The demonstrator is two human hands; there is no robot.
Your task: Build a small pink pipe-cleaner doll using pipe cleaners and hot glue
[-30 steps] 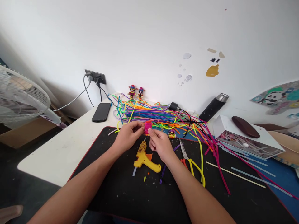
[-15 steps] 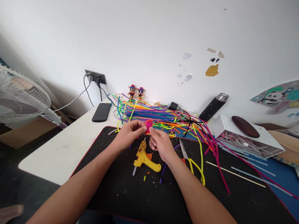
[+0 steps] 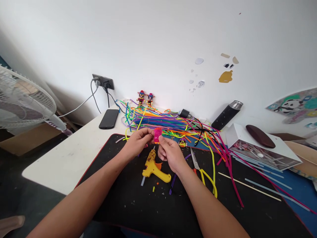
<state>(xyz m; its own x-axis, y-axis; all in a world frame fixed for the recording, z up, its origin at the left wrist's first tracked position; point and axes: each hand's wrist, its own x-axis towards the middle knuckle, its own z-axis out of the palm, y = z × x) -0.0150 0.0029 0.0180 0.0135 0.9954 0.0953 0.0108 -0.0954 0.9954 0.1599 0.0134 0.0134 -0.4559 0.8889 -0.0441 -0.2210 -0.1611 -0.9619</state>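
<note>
Pink piece point(image 3: 157, 135) has turned a touch in the fingers since prev. frame: L thumb was on its front, now sits at its L edge. Gun, scissors etc. unmoved; whole view has shifted slightly.

Piece is held up over the black mat point(image 3: 138, 205), approx. mid of mat's back edge. R hand point(image 3: 165, 147) grasps it, thumb on lower R side. L hand point(image 3: 148, 134) has thumb & fingertips drawn together at its L edge; can't tell if they grip or just touch.

Yellow glue gun point(image 3: 150, 165) lies on mat just below the hands, nozzle twd back edge. Scissors point(image 3: 195, 161) w/ yellow handles lie R of it, partly behind R forearm. Small yellow/purple figure point(image 3: 182, 142) at mat's back edge, R of R hand.

Counter point(image 3: 61, 162): phone point(image 3: 109, 119) nr back L corner; pile of coloured strips point(image 3: 160, 123) along back edge, w/ two figurines point(image 3: 141, 98) behind it, nr wall; black flask point(image 3: 225, 116) tilted against wall, further R.
</note>
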